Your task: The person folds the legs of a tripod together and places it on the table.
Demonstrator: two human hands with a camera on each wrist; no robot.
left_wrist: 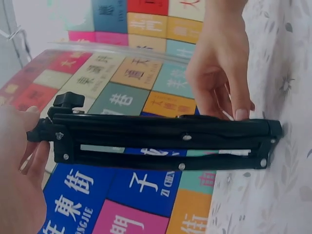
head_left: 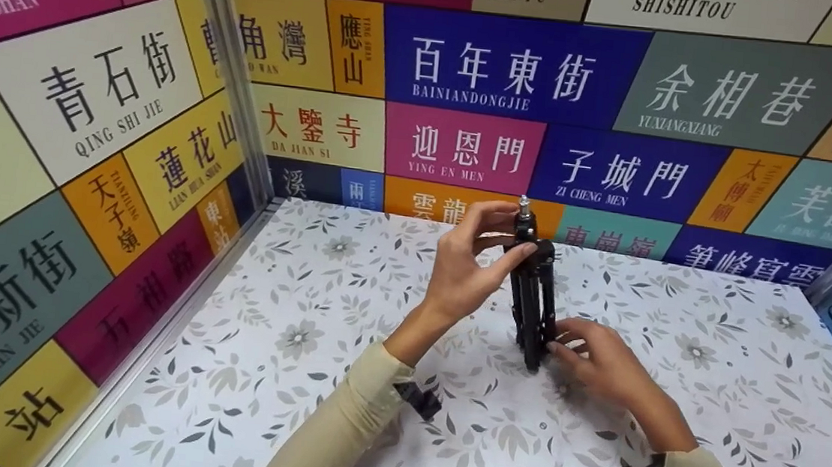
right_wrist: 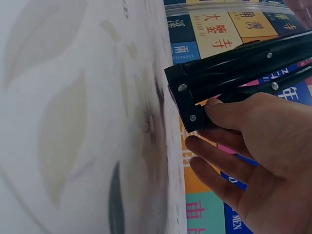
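Observation:
A folded black tripod stand (head_left: 526, 303) with a metal stud on top is held nearly upright at the middle of the table, leaning a little. My left hand (head_left: 462, 268) grips its top end between thumb and fingers. Low on the stand, my right hand (head_left: 608, 363) pinches one leg; in the right wrist view its thumb and forefinger close on the leg's lower end, the other fingers loosely bent. A black knob (left_wrist: 68, 100) juts from the upper part in the left wrist view. Whether the stand's foot touches the table cannot be told.
The table (head_left: 281, 402) has a white cover printed with grey leaves and flowers. Panels of coloured street-name signs (head_left: 506, 68) stand behind and at both sides. Each sleeve cuff carries a black strap mount (head_left: 420, 399).

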